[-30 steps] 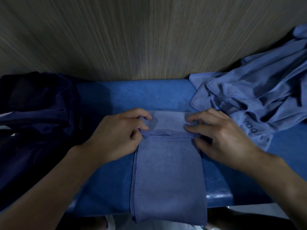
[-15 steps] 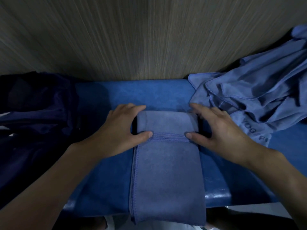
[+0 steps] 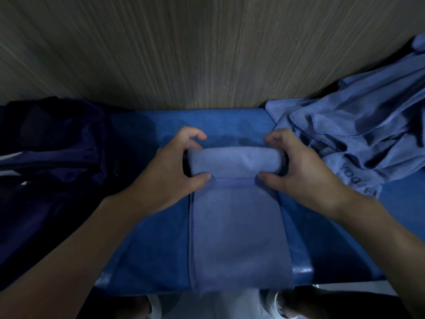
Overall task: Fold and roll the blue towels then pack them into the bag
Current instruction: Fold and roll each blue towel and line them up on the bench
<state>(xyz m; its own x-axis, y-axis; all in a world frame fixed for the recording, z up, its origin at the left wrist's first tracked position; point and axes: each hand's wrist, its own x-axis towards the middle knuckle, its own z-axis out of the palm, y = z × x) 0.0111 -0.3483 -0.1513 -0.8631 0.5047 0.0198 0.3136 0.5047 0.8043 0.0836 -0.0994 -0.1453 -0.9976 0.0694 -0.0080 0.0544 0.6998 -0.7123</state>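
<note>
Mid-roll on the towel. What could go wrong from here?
1. Both hands, left and right, grip only the ends of the roll; its middle may slacken and the roll could cone.
2. The unrolled tail hangs over the bench edge; its weight may pull the roll crooked.
3. The pile lies close by the right hand and might snag.

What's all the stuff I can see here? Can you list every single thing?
half-rolled towel: one, light blue, middle of the padded surface, far end rolled up
towel heap: one heap, number of towels unclear, light blue, right side
bag: one, dark navy, left side
padded surface: one, bright blue, under the towels
wall: one, brown wood grain, behind
left hand: one, grips the roll's left end
right hand: one, grips the roll's right end
</note>
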